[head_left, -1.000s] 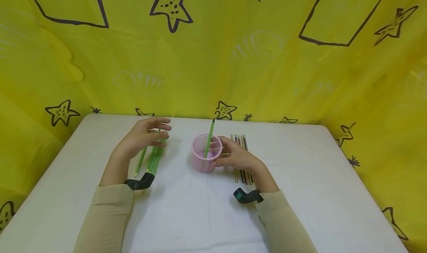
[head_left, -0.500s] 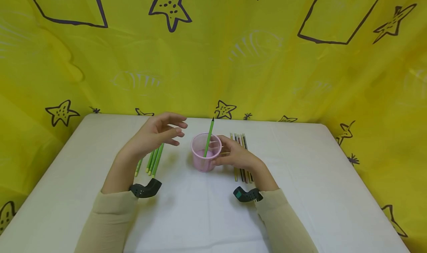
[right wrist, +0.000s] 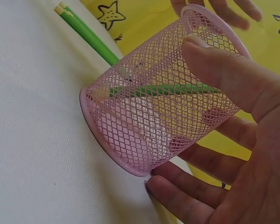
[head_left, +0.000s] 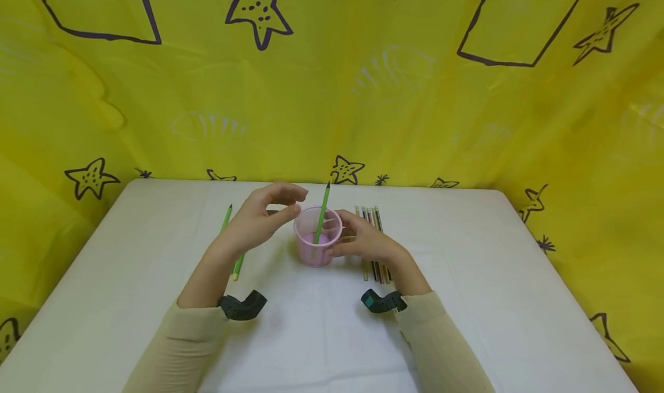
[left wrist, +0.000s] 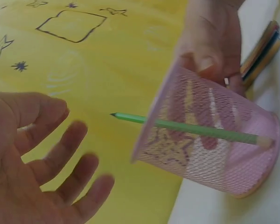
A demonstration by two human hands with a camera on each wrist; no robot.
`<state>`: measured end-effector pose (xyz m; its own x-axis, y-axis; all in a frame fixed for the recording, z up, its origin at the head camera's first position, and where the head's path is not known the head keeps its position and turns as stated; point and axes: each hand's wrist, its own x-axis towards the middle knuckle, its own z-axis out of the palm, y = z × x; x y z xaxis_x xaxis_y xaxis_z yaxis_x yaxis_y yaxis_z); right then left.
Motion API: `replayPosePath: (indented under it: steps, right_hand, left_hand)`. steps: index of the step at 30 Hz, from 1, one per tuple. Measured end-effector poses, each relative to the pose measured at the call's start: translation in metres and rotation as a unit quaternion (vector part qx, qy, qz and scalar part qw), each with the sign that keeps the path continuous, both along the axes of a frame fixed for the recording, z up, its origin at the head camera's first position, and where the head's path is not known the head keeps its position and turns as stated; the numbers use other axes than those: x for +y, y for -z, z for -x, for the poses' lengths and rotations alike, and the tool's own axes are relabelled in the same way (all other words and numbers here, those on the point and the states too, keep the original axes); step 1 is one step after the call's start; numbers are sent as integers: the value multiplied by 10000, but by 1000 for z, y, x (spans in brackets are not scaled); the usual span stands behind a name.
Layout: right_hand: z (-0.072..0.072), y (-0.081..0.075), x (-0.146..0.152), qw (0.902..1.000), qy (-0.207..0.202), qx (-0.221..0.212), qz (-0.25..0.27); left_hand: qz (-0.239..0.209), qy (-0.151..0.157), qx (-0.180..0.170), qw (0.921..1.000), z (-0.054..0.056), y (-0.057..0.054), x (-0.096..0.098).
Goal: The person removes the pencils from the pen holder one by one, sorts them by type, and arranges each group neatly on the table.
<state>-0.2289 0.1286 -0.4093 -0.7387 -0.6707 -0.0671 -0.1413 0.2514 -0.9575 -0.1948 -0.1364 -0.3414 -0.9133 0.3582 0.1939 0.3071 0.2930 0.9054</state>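
Note:
A pink mesh pencil cup [head_left: 309, 257] stands on the table, and one green pencil [head_left: 323, 208] leans inside it with its dark tip up. My right hand [head_left: 367, 241] holds the cup from the right; in the right wrist view the thumb lies on the near side of the mesh [right wrist: 130, 135] and the fingers curl round beneath. My left hand [head_left: 259, 223] hovers just left of the rim with loosely bent fingers. Nothing lies in its grasp in the left wrist view, where its fingertips [left wrist: 79, 170] point toward the cup.
Green pencils [head_left: 237, 267] lie left of the cup, partly hidden behind my left hand and forearm. Several dark and gold pencils [head_left: 381, 273] lie in a row behind my right hand. A yellow patterned cloth [head_left: 311, 122] hangs at the back edge of the white table [head_left: 467, 266].
My left hand has moved right, from above the green pencils to beside the cup's rim. My right hand keeps its hold on the cup, and the pencil in it stays leaning.

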Motion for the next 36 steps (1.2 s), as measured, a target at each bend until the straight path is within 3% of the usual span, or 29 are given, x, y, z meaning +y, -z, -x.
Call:
replayPosePath:
  steps: [3, 12, 21, 27, 36]
  right_hand:
    - [0, 0, 0, 10000, -29, 4, -1]
    - [0, 0, 0, 10000, -10, -24, -17]
    - [-1, 0, -1, 9998, -78, 168, -108]
    - [-2, -1, -1, 9999, -38, 91, -101]
    - [-2, -2, 0, 9998, -48, 141, -118]
  left_hand:
    - [202, -101, 93, 9997, 1, 6, 7]
    - [279, 299, 193, 9990, 2, 23, 21]
    - [768, 745, 814, 9909, 5, 35, 30]
    - [1214, 631, 822, 9872, 3, 39, 33]
    - [1272, 408, 644, 9889, 3, 38, 32]
